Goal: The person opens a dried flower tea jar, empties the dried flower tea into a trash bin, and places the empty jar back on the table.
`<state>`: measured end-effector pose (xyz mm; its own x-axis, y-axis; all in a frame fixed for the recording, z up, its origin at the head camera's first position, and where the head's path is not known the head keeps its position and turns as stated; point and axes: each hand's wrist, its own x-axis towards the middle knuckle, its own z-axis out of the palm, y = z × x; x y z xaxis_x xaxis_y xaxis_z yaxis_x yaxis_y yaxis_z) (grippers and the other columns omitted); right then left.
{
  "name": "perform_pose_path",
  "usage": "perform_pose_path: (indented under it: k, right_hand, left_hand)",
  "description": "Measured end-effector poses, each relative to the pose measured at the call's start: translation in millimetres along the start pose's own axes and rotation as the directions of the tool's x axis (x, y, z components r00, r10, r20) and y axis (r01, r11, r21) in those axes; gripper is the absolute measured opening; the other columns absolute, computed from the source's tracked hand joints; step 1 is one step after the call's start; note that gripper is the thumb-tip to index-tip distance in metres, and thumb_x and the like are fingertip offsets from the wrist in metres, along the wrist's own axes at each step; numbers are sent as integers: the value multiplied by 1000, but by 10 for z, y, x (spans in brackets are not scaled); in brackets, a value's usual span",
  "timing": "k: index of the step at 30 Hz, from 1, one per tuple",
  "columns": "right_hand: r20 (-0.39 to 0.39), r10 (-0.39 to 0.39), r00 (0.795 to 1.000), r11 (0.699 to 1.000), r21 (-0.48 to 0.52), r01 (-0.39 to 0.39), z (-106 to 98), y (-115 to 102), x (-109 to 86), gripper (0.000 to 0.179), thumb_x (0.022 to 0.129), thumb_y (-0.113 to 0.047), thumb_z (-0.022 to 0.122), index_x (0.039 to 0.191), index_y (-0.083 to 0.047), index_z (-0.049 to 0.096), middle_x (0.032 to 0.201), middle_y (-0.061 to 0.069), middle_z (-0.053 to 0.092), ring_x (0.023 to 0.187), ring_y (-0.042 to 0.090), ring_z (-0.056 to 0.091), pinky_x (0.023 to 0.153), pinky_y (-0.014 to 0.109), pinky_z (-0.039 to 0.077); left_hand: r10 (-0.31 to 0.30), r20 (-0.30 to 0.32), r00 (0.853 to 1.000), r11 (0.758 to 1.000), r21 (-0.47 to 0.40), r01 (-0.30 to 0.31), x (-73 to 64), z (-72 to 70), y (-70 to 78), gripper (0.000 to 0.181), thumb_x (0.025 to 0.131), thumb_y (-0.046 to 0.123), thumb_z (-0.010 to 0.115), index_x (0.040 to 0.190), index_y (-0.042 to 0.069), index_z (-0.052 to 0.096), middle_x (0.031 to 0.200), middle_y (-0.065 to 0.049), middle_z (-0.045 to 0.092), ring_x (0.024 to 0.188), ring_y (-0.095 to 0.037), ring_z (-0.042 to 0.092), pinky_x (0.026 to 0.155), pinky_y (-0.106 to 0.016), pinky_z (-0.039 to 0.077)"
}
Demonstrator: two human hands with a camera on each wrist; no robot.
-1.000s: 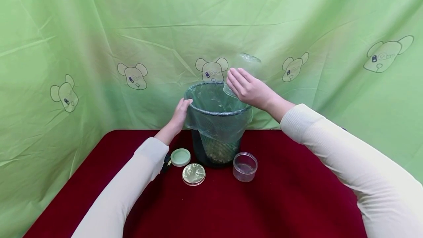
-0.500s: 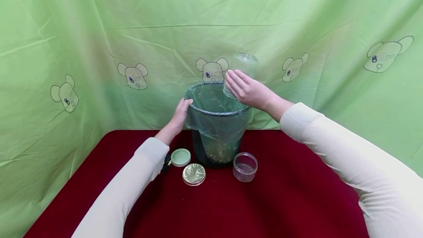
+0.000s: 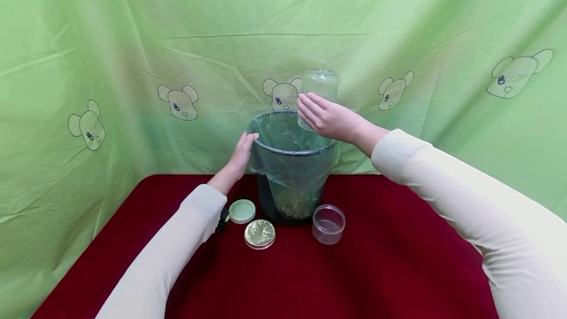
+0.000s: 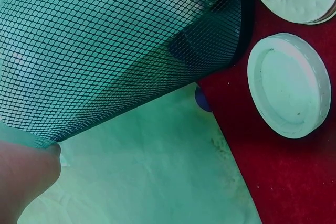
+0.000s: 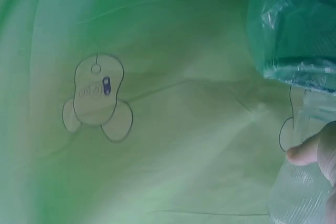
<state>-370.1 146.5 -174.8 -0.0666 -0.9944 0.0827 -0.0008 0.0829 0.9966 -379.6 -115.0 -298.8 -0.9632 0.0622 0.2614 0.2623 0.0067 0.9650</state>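
Note:
A black mesh wastebasket [image 3: 290, 201] with a translucent green liner [image 3: 288, 171] stands at the table's back edge. My left hand [image 3: 241, 154] holds its left rim, thumb over the edge; in the left wrist view a finger [image 4: 29, 174] lies against the mesh side. My right hand [image 3: 325, 118] grips a clear jar [image 3: 320, 85] upside down above the basket's right rear rim. The fingers cover part of the jar. In the right wrist view the jar [image 5: 296, 195] shows behind a digit, close below the liner [image 5: 294, 30].
On the red-covered table [image 3: 301, 279], a pale green lid [image 3: 241, 210] and a shiny gold-toned lid [image 3: 260, 233] lie left of the basket's base. A clear open tub [image 3: 329, 224] stands to the right. A green curtain [image 3: 221, 53] hangs close behind.
The jar in my right hand has swung from a rightward tilt to nearly straight upside down, and the hand has shifted slightly left. My left hand and the basket have stayed put.

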Motion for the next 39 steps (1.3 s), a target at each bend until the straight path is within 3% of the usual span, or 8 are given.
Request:
perform_pose_path:
  k: [10,19,30,39]
  right_hand:
    - [34,-41,999,999,-15,42,-34,39,104,34,101,-7,41,126,-1,62,129,21,58,123,34,52,107,44,35]
    - [42,-22,999,1000,0,22,-56,-88,72,55,101,7,13,126,1,62,129,22,59,122,34,53,106,43,37]
    - [21,8,1000,1000,4,-8,-58,-106,40,54,101,3,13,124,3,62,126,22,60,120,34,54,106,43,36]
    - [18,42,999,999,25,-42,-63,-93,31,56,101,3,11,124,4,62,126,24,59,121,35,54,106,43,36]
  left_hand:
    - [-7,-4,1000,1000,12,7,-15,-17,34,73,93,38,43,153,2,20,159,-13,16,145,-26,12,115,-45,14]
    - [-20,-14,1000,1000,6,20,-36,25,2,72,93,36,44,152,1,22,158,-13,18,144,-26,14,115,-44,14]
    - [30,-33,999,1000,-3,-30,-39,43,16,63,93,31,44,145,-3,33,151,-17,30,140,-28,23,114,-42,17]
    - [19,-32,999,1000,-4,-19,-41,23,34,65,93,32,44,147,-2,31,154,-16,27,142,-27,21,114,-43,16]
